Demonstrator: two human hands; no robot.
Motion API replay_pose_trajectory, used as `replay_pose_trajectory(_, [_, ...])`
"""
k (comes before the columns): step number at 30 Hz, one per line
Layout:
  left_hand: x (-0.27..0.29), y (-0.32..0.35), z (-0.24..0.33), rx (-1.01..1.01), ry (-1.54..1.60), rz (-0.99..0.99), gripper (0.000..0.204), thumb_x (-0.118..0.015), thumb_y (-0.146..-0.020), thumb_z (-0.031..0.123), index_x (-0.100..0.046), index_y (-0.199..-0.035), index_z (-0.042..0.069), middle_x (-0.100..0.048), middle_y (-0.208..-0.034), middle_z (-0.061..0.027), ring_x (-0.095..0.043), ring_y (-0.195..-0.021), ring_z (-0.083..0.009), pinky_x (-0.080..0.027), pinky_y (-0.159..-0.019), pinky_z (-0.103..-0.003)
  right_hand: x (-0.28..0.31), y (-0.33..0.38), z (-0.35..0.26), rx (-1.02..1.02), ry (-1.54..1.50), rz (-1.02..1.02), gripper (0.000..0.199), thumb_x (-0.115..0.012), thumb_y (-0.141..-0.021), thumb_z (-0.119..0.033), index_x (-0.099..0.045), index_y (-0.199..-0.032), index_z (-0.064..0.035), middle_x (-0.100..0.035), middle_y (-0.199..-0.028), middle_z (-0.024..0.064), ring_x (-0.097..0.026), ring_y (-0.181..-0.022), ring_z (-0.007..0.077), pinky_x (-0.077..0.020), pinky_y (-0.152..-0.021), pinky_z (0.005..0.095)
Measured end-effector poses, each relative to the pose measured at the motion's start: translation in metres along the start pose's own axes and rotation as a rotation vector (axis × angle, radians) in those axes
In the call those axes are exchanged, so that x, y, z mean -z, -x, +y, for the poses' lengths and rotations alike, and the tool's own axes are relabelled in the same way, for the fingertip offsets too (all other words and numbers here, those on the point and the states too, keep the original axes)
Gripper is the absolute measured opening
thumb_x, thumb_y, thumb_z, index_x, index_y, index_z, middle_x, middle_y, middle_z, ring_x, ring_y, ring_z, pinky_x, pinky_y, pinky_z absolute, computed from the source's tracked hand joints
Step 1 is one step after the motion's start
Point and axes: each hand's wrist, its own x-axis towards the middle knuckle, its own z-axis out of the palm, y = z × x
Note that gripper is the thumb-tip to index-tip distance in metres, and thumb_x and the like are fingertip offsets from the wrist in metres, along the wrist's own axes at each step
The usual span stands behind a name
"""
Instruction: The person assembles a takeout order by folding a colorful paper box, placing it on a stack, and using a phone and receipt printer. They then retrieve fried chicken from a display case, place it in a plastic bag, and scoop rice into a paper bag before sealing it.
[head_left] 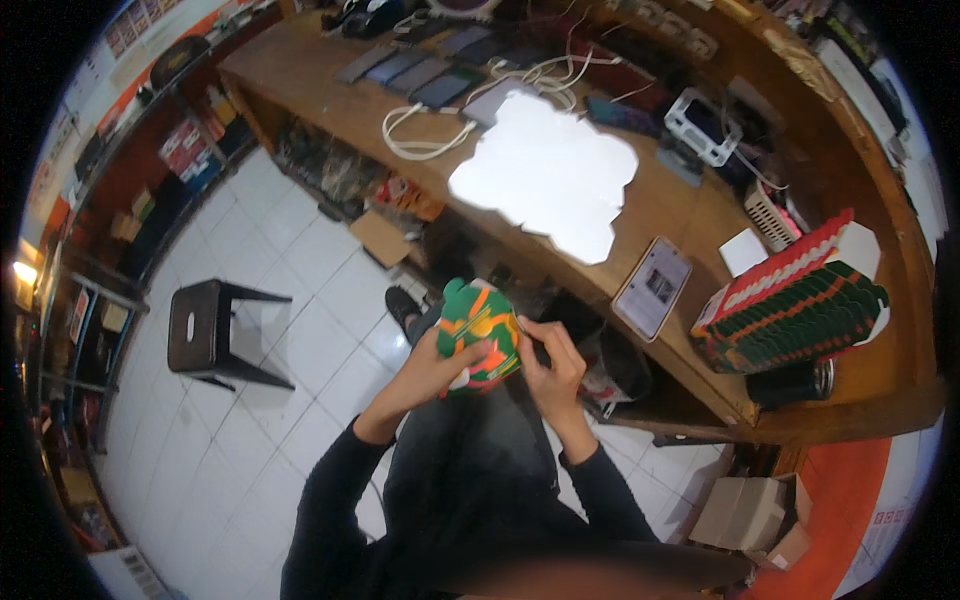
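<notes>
Above my lap is a green printed paperboard carton (482,315) with orange and yellow patterns and a scalloped edge. My left hand (432,372) grips its left side, thumb laid across the printed face. At its right edge, my right hand (553,368) pinches the board between thumb and bent fingers. White scalloped board blanks (545,165) lie flat on the wooden table in front of me. To the right, a row of nested red and green cartons (795,305) leans along the table edge.
On the wooden table (690,365) lie a lit phone (652,288), several other phones (410,75), white cables (425,145) and a white stand (700,125). A black can (790,383) sits below the cartons. A dark stool (200,330) stands left; an opened cardboard box (745,515) lies lower right.
</notes>
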Motion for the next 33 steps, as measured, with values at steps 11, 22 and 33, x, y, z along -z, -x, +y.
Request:
replay_pose_trajectory(11, [0.013, 0.0, -0.02, 0.083, 0.269, 0.073, 0.037, -0.07, -0.092, 0.022, -0.059, -0.119, 0.0, -0.068, -0.105, -0.0062, -0.065, -0.091, -0.0114, -0.052, -0.078, -0.025, 0.001, -0.013, 0.018, 0.539, 0.147, -0.149, 0.03, -0.074, -0.071, 0.009, -0.071, -0.1, 0.0029, -0.067, -0.097, 0.0191, -0.068, -0.078, 0.0289, -0.0559, -0.064, 0.0324])
replay_pose_trajectory(22, [0.008, 0.013, -0.036, 0.066, 0.403, 0.125, 0.039, -0.07, -0.093, 0.018, -0.055, -0.125, 0.001, -0.066, -0.111, -0.0081, -0.066, -0.097, -0.014, -0.055, -0.083, -0.029, 0.01, -0.018, -0.002, 0.574, 0.143, -0.392, 0.044, -0.072, -0.064, 0.005, -0.067, -0.108, 0.0066, -0.066, -0.109, 0.0228, -0.067, -0.089, 0.0329, -0.058, -0.07, 0.0353])
replay_pose_trajectory(33, [0.001, 0.04, -0.037, 0.343, 0.646, -0.003, 0.042, -0.065, -0.096, 0.023, -0.052, -0.129, 0.002, -0.066, -0.116, -0.0104, -0.068, -0.099, -0.0184, -0.058, -0.084, -0.032, 0.012, 0.018, -0.034, -0.127, -0.09, -0.337, 0.019, -0.064, -0.08, 0.004, -0.073, -0.096, -0.0001, -0.067, -0.099, 0.0143, -0.065, -0.086, 0.0276, -0.0524, -0.075, 0.0348])
